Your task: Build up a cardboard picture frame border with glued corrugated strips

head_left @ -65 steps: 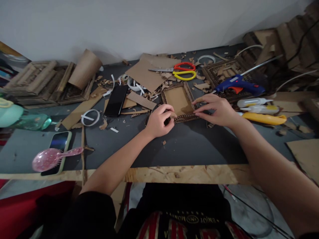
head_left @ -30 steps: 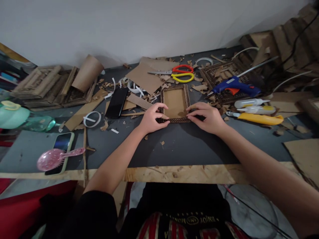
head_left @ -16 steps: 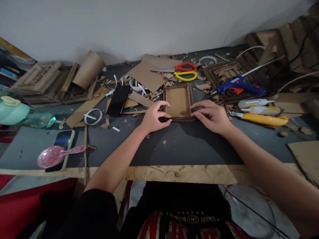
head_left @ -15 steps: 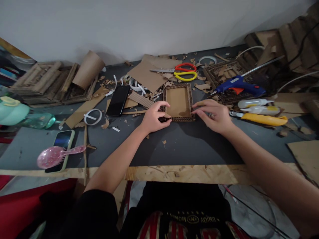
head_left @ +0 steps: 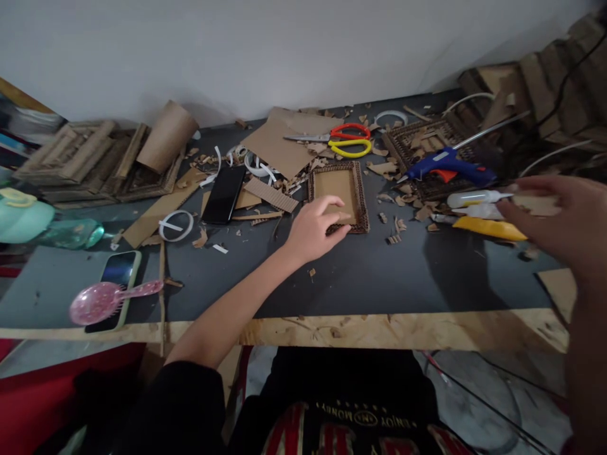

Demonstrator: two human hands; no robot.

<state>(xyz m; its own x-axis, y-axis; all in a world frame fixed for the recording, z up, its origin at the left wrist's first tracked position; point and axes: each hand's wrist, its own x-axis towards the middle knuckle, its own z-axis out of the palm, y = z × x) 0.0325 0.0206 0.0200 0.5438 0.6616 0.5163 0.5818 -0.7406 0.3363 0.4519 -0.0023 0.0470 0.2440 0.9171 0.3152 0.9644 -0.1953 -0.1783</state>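
Observation:
A small rectangular tray-like frame (head_left: 361, 199) of corrugated cardboard strips lies on the dark table, its bottom plain brown. Over its lower left corner rests my left hand (head_left: 318, 229), fingers curved and apart with nothing between them. My right hand (head_left: 559, 218) is at the right, thumb and fingers apart around the nozzle end of a white glue bottle (head_left: 469, 199); whether they touch it I cannot tell. A second white bottle (head_left: 484, 211) and a yellow utility knife (head_left: 488, 229) lie just below, partly hidden by that hand.
A blue glue gun (head_left: 446, 165) lies on a larger corrugated frame (head_left: 396, 142). Scissors (head_left: 348, 140), a cardboard sheet (head_left: 275, 142) and scraps are at the back. Leftward are a black phone (head_left: 225, 196), a tape ring (head_left: 176, 225) and a pink hairbrush (head_left: 97, 303).
My right hand has left the small frame's right side and moved right to the glue bottles. My left hand has shifted right over the frame's lower edge.

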